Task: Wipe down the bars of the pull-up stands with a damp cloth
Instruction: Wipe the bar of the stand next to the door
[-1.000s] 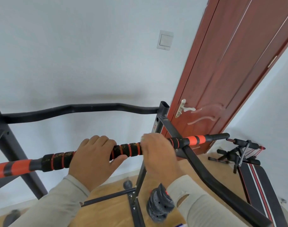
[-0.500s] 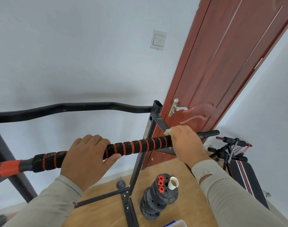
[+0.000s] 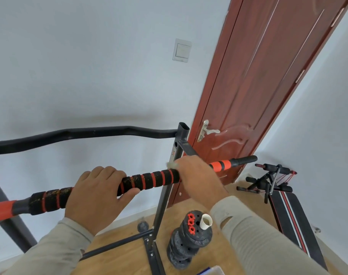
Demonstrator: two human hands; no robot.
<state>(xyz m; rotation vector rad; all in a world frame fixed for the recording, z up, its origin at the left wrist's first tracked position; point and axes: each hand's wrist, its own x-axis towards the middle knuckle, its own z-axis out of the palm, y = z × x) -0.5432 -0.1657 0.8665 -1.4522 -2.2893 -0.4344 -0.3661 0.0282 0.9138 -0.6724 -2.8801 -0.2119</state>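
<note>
A black bar with red rings and orange sleeves runs across the view from lower left to upper right. My left hand is wrapped over its foam grip near the middle. My right hand is closed around the bar further right, pressing a pale cloth to it; only a small tuft of cloth shows at the knuckles. Behind, a second black curved bar joins the dark upright post of the pull-up stand.
A red-brown door with a metal handle stands right behind the stand. On the wooden floor below are stacked weight plates with a white paper cup, and a sit-up bench at right. A light switch is on the wall.
My right hand with the cloth slid right along the bar, then came back a little to the left, uncovering the orange sleeve. My left hand kept its grip.
</note>
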